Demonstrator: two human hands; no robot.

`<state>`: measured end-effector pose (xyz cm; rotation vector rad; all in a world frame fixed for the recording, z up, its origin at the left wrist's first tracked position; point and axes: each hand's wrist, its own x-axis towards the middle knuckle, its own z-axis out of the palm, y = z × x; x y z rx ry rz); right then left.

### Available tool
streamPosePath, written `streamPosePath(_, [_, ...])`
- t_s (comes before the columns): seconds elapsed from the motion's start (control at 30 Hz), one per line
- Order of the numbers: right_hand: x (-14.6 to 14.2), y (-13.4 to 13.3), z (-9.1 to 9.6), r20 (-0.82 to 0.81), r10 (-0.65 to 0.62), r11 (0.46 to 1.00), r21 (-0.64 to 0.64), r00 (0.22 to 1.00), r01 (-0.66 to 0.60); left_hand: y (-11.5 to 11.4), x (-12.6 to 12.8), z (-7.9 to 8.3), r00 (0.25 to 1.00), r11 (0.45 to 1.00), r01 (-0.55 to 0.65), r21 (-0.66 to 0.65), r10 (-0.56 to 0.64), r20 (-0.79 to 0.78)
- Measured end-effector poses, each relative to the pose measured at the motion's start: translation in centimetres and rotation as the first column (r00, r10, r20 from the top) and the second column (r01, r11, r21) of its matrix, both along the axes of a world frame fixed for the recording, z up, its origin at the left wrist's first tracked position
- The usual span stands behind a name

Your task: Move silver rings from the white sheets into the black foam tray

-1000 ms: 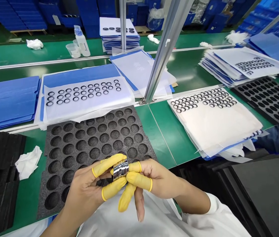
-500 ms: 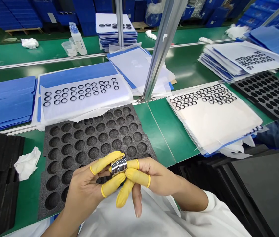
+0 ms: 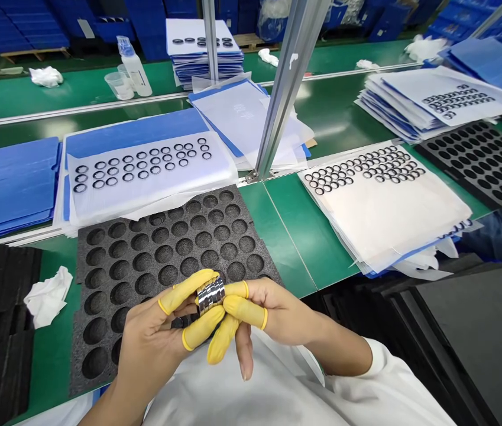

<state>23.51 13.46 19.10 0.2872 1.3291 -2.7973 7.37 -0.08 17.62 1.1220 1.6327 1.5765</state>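
Both hands [image 3: 215, 319] are pressed in close, pinching a stack of metal rings [image 3: 210, 294] between the fingertips. The left hand [image 3: 151, 337] comes in from the lower left, with its index tip over the top of the stack and the next finger under it. The right hand [image 3: 277, 313] closes on the stack's right end. The fingers wear yellow finger cots [image 3: 246, 312].

The stack sits about midway between the hands, so neither is clearly nearer. Its long axis runs roughly left to right, tilted slightly up at the right. Rings are side by side along that axis. A dark item [image 3: 178, 322] sits at the left hand's fingers, partly hidden; possibly another ring, hard to tell from this view.

Directly under and ahead of the hands is a black foam tray [image 3: 153, 248] with round pockets, on a green surface [image 3: 277, 236]. Further ahead, a white sheet [image 3: 144, 183] on blue folders carries rows of rings. Ahead right, a second sheet [image 3: 384, 219] has more rings, with another black foam tray [image 3: 476, 165] past it. Left of the hands lies a crumpled white cloth [image 3: 49, 297].
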Motion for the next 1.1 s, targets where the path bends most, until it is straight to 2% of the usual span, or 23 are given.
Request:
streamPosePath(0.23, [-0.1, 0.0, -0.1, 0.0, -0.016, 1.0, -0.017, 1.0, 0.016, 0.2, 0.3, 0.6, 0.993, 0.999, -0.008, 0.037, 0.013, -0.121])
streamPosePath(0.37, [0.0, 0.0, 0.0, -0.008, -0.026, 1.0, -0.015, 1.0, 0.026, 0.1, 0.1, 0.3, 0.971, 0.998, 0.004, 0.068, 0.012, -0.238])
streamPosePath(0.53, [0.0, 0.0, 0.0, -0.03, -0.039, 0.999, 0.025, 0.999, 0.04, 0.3, -0.2, -0.3, 0.869, 0.964, 0.018, 0.265, 0.116, -0.481])
streamPosePath(0.63, [0.1, 0.0, 0.0, -0.019, -0.05, 0.998, 0.036, 0.999, 0.051, 0.6, -0.2, -0.4, 0.787, 0.945, 0.044, 0.324, 0.167, -0.594])
streamPosePath(0.9, [0.0, -0.1, 0.0, 0.001, -0.063, 0.997, 0.047, 0.998, 0.063, 1.4, -0.1, 0.1, 0.698, 0.918, 0.11, 0.382, 0.203, -0.687])
streamPosePath(1.0, [-0.1, -0.1, 0.1, -0.004, -0.046, 0.998, 0.035, 0.999, 0.046, 1.2, -0.1, 0.3, 0.714, 0.926, 0.108, 0.361, 0.181, -0.676])
streamPosePath(1.1, [-0.1, -0.1, 0.3, -0.006, -0.011, 1.0, 0.011, 1.0, 0.011, 0.8, -0.3, 0.3, 0.805, 0.956, 0.09, 0.281, 0.096, -0.586])
